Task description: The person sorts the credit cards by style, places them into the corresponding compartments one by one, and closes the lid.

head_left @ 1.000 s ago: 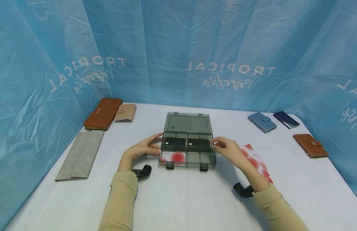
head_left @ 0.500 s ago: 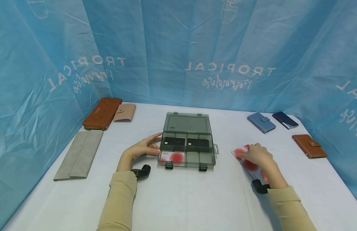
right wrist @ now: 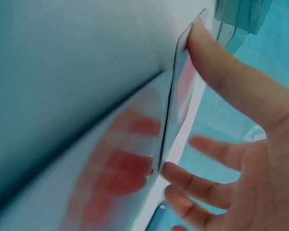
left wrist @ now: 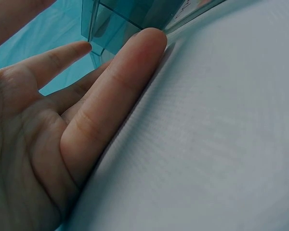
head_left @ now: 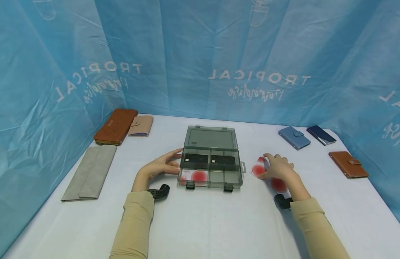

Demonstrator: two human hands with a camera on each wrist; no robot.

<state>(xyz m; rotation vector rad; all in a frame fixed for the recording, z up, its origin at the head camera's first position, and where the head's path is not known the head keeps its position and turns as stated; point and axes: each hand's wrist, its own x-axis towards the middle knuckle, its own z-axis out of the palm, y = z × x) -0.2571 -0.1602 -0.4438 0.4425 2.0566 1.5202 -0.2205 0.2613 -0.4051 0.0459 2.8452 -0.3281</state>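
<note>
Item, left hand (head_left: pixel 159 165): fingers spread, nearly straight, thumb apart from them; by my head view, the tips rest at the left side of a translucent green box (head_left: pixel 225 177).

Item, right hand (head_left: pixel 279 168): thumb and fingertips pinch a thin red-and-white card (head_left: pixel 258 170) by its edges. In my right wrist view the card stands tilted between them, the fingers parted from one another. A further red-printed surface (head_left: pixel 279 185) shows below the palm; I cannot tell whether it is a separate piece.

Item, box: right of the left fingers, left of the right thumb, lid (head_left: pixel 211 139) folded back, away from both hands. Inside I count two black cards (head_left: pixel 196 159) side by side in the far half, plus a red-circled card (head_left: pixel 194 175) in the near left compartment, closest to the left thumb.

Item, beyond the left fingers: brown wallet (head_left: pixel 116 126), beige card holder (head_left: pixel 141 126). Left of that hand, a grey wallet (head_left: pixel 90 173).

Item, beyond the right fingers: blue card holder (head_left: pixel 294 137), navy case (head_left: pixel 321 135).
</note>
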